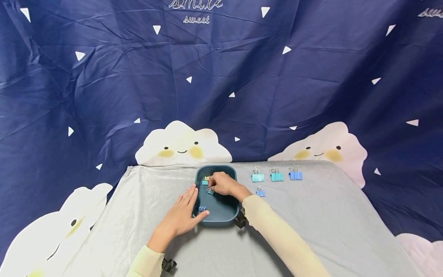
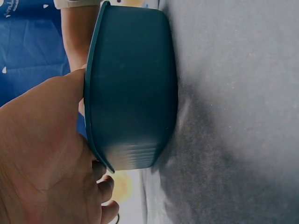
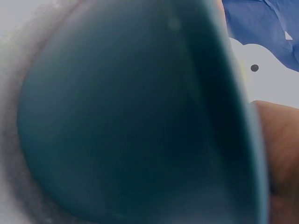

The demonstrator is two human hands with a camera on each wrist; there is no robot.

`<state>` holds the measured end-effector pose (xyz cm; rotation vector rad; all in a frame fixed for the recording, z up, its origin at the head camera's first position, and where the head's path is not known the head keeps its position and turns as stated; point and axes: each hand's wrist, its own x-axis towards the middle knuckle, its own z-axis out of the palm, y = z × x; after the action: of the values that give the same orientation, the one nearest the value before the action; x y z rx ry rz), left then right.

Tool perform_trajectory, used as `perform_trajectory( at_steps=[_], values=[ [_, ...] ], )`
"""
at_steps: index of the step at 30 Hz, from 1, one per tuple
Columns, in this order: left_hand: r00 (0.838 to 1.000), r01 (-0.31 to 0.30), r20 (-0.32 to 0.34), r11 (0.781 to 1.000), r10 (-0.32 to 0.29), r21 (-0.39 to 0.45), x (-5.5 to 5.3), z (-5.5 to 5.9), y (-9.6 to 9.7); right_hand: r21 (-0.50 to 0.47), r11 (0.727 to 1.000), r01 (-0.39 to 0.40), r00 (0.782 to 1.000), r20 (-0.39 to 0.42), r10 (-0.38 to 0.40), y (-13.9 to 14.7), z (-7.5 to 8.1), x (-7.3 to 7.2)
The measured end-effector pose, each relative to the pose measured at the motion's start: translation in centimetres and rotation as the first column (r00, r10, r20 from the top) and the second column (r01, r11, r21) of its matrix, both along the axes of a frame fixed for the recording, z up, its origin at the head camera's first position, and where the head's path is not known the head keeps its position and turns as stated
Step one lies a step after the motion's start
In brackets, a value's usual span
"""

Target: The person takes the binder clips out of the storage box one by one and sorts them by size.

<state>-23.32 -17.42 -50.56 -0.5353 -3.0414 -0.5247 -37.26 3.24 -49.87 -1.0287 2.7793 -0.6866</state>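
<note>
Right hand [image 1: 225,184] pinches small binder clip [image 1: 210,191] inside bin [image 1: 222,211], straight-fingered left hand [image 1: 180,215] steadying it; next probably needs clean lift or release.

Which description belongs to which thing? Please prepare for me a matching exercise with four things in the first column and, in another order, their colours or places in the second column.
Column 1
1. Bin
2. Left hand
3. Right hand
4. Three larger binder clips

Column 2
A. Reaching inside the bin, at a small clip
B. In a row on the grey cloth, to the right of the bin
C. At the rim, on the left side of the bin
D. Dark teal, open at the top

Right pairs: 1-D, 2-C, 3-A, 4-B
</note>
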Motion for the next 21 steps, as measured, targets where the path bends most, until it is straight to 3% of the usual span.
perform_trajectory(
  at_steps=[21],
  values=[
    [1.000,-0.013,0.017,1.000,0.014,-0.013,0.1,-0.1,0.0,-0.144,0.989,0.028,0.999,-0.031,-0.033,1.2,0.5,0.6]
  ],
)
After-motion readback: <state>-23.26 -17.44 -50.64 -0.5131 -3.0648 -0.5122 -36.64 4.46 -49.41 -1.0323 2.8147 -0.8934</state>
